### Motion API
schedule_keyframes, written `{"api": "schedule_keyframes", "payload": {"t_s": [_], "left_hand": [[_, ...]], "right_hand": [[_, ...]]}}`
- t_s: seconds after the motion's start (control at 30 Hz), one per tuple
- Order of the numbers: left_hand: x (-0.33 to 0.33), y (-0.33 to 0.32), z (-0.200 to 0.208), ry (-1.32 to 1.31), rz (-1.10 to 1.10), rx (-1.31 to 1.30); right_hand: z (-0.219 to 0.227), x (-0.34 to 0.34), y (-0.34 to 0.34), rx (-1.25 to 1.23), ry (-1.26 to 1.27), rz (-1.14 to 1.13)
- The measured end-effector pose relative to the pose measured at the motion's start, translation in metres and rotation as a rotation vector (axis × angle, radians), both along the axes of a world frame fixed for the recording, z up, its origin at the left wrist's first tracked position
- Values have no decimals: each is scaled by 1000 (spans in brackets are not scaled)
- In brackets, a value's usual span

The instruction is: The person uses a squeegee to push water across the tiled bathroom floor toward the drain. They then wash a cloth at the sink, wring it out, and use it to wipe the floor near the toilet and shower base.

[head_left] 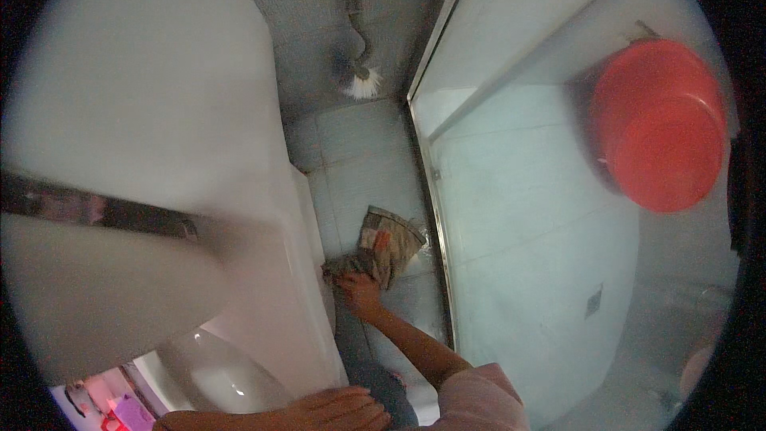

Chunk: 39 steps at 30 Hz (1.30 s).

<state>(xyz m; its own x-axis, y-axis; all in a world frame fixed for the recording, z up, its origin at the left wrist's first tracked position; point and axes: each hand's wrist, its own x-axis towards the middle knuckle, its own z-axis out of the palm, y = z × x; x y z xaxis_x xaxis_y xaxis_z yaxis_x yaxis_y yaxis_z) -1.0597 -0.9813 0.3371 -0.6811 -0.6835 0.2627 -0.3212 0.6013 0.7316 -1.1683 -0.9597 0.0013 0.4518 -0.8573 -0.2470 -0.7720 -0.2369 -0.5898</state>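
Note:
My right hand (361, 294) reaches down to the grey tiled floor, its fingers bunched on a brownish patterned rag (388, 246). The rag lies spread across the narrow strip of tiles, with an orange patch near its middle. Part of it is crumpled beside the base of the white fixture on the left. Lower in the picture, my left hand (339, 409) lies flat with its fingers stretched to the right, by the near end of that white fixture (271, 271). What it rests on is partly hidden beneath it.
A metal-edged rail (437, 215) runs along the right of the strip. Beyond it are pale tiles with a small square drain (594, 301) and a red bucket (666, 128). A white-bristled brush (364, 84) is at the far end. A white basin (219, 371) is lower left.

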Motion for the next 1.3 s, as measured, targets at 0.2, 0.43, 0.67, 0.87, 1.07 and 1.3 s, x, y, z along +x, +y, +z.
{"api": "schedule_keyframes", "payload": {"t_s": [0.2,0.43,0.67,0.87,1.07,1.3], "left_hand": [[1,-2,3,-7,47,-13],[7,6,-2,39,27,-6],[10,19,-7,-27,-13,127],[10,10,-3,48,14,122],[11,21,-9,94,93,151],[9,12,-7,95,81,7]], "right_hand": [[42,-10,-70,-119,129,-524],[24,35,-215,-385,-319,-242],[-12,117,-281,-413,209,-1],[-75,65,-327,-222,-199,-212],[-26,7,-335,-473,300,-172],[-32,3,-342,-362,366,-331]]}}
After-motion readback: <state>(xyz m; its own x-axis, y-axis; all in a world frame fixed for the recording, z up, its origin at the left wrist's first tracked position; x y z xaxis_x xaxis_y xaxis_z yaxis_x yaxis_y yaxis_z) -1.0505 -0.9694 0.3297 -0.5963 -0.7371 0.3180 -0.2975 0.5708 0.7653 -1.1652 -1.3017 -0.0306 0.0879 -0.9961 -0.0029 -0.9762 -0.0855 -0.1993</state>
